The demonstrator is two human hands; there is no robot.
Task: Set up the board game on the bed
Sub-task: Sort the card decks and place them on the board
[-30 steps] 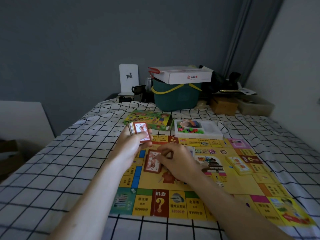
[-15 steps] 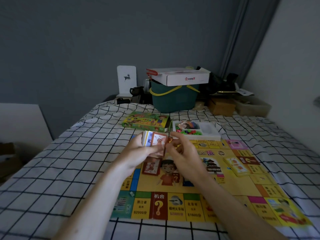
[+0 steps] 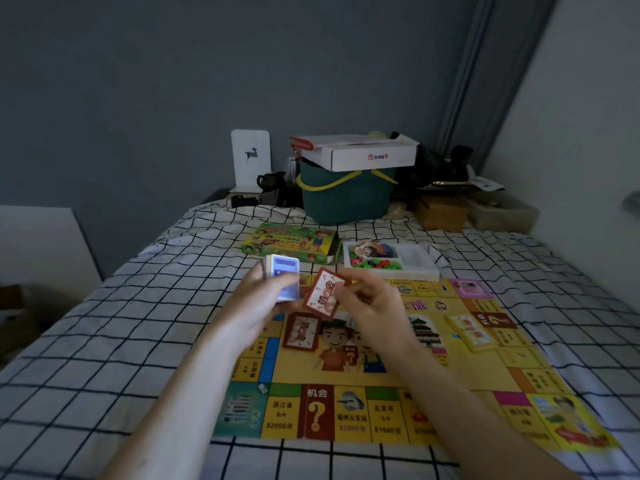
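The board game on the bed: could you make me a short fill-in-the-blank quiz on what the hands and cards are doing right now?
1. The right hand pinches a single ____-bordered card.
2. The left hand grips a ____ of cards.
3. A red card pile lies on the ____.
4. The green basket carries a white ____ on top.

Missing words: red; stack; game board; box

We are holding both arms out in front, our left hand [image 3: 258, 303] gripping and our right hand [image 3: 372, 308] pinching with its fingertips.
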